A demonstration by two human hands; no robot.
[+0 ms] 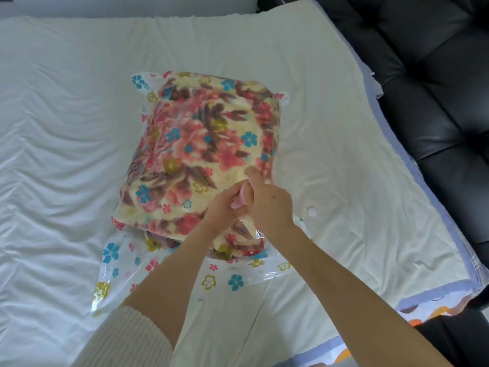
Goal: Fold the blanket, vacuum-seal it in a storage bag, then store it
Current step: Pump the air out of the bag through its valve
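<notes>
Bed (66, 128) under a wrinkled white sheet fills most of the view, seen from above. A cream pad (344, 154) with a blue patterned border covers its right part. A black padded sofa (436, 88) stands close along the bed's right edge.

At the middle of the bed lies the storage bag (119, 260), clear plastic printed with small flowers. The folded floral blanket (201, 139) bulges inside it. The bag's flat, unfilled end spreads toward the person.

Both hands meet at the near right corner of the bundle. The left hand (225, 205) curls its fingers round a small pink piece (239, 200). The right hand (270, 205) closes on the same piece from the other side, its thumb stretched forward onto the plastic. What the pink piece is cannot be told.

A small white round cap (312, 211) lies on the pad just right of the hands. Bare sheet stretches wide to the left and beyond the bag.
</notes>
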